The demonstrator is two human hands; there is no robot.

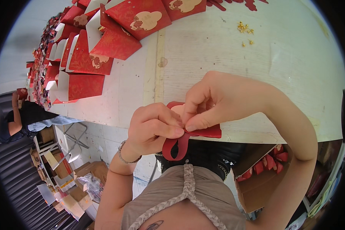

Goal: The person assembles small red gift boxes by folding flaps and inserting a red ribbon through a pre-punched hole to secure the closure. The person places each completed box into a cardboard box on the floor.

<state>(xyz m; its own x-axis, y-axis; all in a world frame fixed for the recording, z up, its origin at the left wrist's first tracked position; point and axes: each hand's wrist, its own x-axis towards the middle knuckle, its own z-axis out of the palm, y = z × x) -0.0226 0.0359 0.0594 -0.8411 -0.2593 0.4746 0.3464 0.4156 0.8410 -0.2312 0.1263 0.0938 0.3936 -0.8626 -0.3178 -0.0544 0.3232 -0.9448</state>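
At the table's near edge, both my hands meet over a small red box with a pale patch on its face. My left hand is closed, thumb and fingers pinching the red ribbon where it meets the box. The ribbon hangs below in a loop. My right hand is closed in a pinch at the same spot, its fingertips pressed together beside the left thumb. Whatever is between the right fingertips is hidden.
Open red boxes crowd the table's left side. Small gold fasteners lie at the far right, near red cut-out pieces. A cardboard carton below the table holds red pieces. Another person works at far left.
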